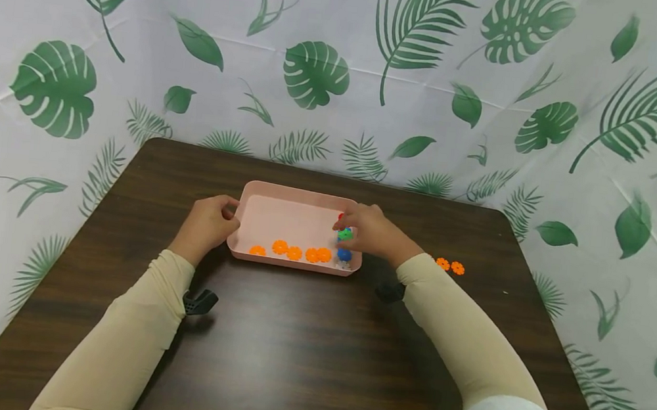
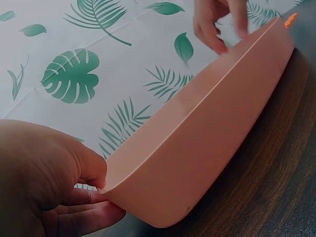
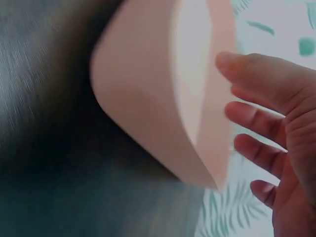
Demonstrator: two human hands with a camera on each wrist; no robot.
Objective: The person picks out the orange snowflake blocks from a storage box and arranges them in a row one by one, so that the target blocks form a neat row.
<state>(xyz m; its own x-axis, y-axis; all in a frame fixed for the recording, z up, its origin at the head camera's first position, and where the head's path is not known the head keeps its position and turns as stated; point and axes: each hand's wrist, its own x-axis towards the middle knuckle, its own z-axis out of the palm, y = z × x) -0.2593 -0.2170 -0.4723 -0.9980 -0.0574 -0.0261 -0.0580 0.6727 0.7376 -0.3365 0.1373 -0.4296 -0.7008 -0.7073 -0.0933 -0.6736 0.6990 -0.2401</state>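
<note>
A pink rectangular tray (image 1: 294, 195) lies on the table. At its left end my left hand (image 1: 205, 225) pinches the rim between thumb and fingers, which the left wrist view shows close up (image 2: 54, 173). My right hand (image 1: 374, 232) hovers over the tray's right end with fingers spread and slightly bent, and the right wrist view shows nothing between them. Along the tray's near side lie several orange flower-shaped pieces (image 1: 294, 253). Beneath the right hand sit a green piece (image 1: 345, 234), blue pieces (image 1: 344, 255) and a red piece (image 1: 340, 217), partly hidden by the fingers.
Two orange flower-shaped pieces (image 1: 458, 268) lie on the dark wooden table (image 1: 279, 345), right of the tray beside the right forearm. A white cloth with green leaf prints (image 1: 231, 103) hangs behind the table's back edge.
</note>
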